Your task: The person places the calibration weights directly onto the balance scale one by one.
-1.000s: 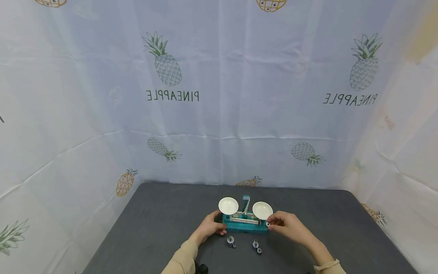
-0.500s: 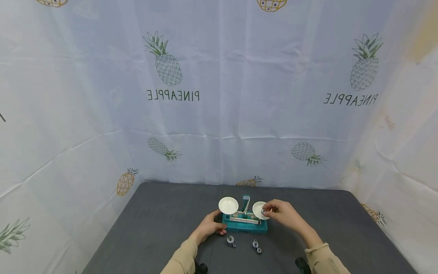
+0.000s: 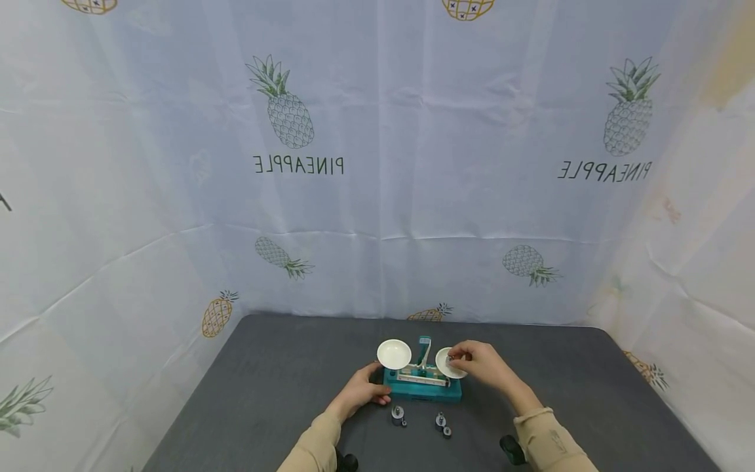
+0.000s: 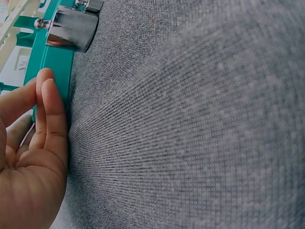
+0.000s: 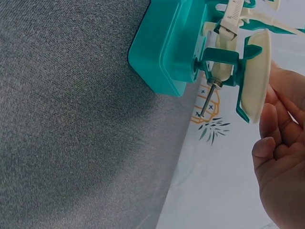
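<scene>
A teal balance scale [image 3: 421, 390] with two white pans stands on the grey table. My left hand [image 3: 377, 387] rests on the base's left end; in the left wrist view its fingers [image 4: 50, 109] lie straight along the teal base [image 4: 53, 62]. My right hand [image 3: 455, 359] pinches a small metal weight [image 3: 451, 359] just over the right pan [image 3: 444, 367]. The left pan [image 3: 394, 354] holds nothing. From the right wrist view the right pan [image 5: 257, 76] shows edge-on beside my right hand [image 5: 279, 157]; the weight is hidden there.
Loose metal weights stand in front of the scale: a larger one [image 3: 398, 414] [image 4: 71, 28] and two smaller ones [image 3: 440, 419] [image 3: 447, 431]. The grey table [image 3: 265, 393] is backed by a pineapple-print cloth [image 3: 377, 164] on three sides.
My right hand rose from the right end of the base to over the right pan, carrying the small weight. The left hand and the scale stayed put.
</scene>
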`<state>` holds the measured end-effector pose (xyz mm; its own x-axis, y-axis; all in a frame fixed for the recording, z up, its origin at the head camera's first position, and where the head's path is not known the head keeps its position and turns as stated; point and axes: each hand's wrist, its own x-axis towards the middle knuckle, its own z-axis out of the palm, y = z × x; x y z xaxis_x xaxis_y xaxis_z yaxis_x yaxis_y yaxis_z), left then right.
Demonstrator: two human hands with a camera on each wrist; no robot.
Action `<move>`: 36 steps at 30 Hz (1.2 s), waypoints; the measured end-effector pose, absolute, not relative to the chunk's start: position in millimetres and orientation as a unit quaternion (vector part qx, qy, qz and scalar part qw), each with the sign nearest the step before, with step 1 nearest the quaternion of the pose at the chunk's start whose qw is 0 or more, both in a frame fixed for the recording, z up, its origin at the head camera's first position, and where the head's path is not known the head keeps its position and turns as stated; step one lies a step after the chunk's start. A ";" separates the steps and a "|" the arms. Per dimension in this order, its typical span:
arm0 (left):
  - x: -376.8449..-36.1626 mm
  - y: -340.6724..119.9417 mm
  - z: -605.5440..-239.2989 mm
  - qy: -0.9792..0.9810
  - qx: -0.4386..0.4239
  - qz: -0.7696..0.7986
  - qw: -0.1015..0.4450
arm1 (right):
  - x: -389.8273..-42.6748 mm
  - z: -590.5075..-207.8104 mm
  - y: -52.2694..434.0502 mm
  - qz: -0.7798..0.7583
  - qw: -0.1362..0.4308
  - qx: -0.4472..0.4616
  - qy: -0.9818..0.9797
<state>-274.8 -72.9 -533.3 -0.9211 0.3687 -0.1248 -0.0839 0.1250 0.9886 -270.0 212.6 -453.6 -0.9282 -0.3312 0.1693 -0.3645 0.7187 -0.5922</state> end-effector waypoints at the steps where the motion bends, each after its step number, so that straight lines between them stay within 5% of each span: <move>1: -275.0 -72.9 -533.1 0.729 0.097 0.655 0.173 | -270.5 -453.9 212.0 0.324 0.025 0.189 -0.927; 36: -273.5 -73.0 -532.9 0.731 0.096 0.653 0.174 | -268.5 -450.9 208.6 0.314 0.059 0.203 -0.926</move>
